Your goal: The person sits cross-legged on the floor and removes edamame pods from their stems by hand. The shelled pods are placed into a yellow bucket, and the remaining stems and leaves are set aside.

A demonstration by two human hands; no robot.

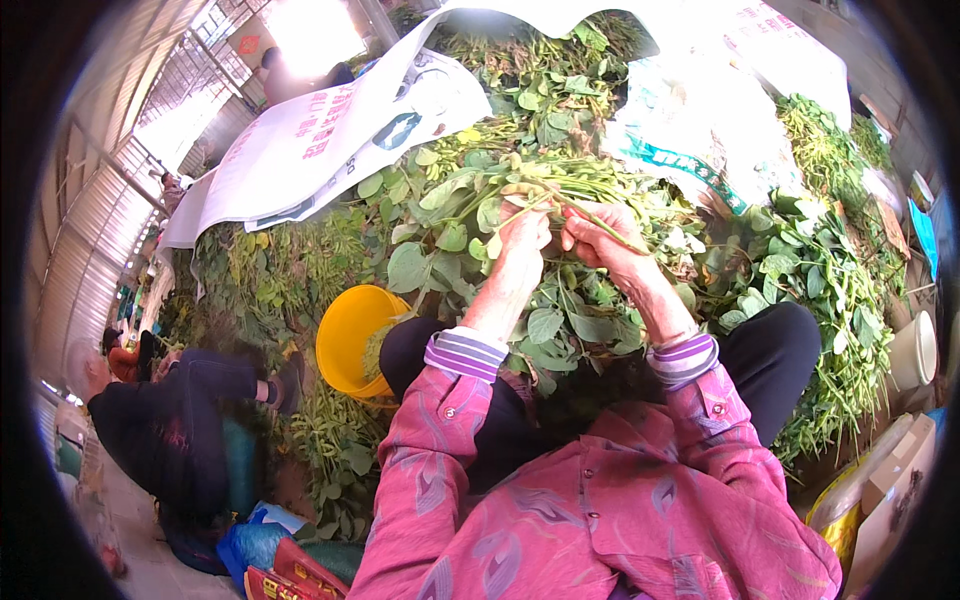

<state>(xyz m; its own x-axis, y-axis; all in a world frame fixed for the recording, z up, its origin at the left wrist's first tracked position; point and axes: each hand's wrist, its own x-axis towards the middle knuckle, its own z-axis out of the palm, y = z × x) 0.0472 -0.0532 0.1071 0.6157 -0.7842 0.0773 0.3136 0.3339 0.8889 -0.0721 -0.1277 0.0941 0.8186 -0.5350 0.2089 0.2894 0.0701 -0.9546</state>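
Observation:
My left hand [526,225] pinches a green, leafy bean plant [461,202], probably soybean, near its pods. Just beside it, my right hand [606,234] has its fingers closed around a stalk [600,219] that runs across the palm towards the wrist. The two hands are close together above a heap of cut plants [562,319] between my knees. To the left of my bent knee stands a yellow bucket [339,337], tilted in the view, with small green pods [376,351] inside. The exact grip of the fingertips is partly covered by stalks.
White printed sheets [300,154] cover part of the heap ahead. Another sheet [701,112] lies at right. A co-worker in dark clothes [169,435] sits at left. A white bucket [913,351] and a cardboard box [892,495] stand at right, bags [259,547] at lower left.

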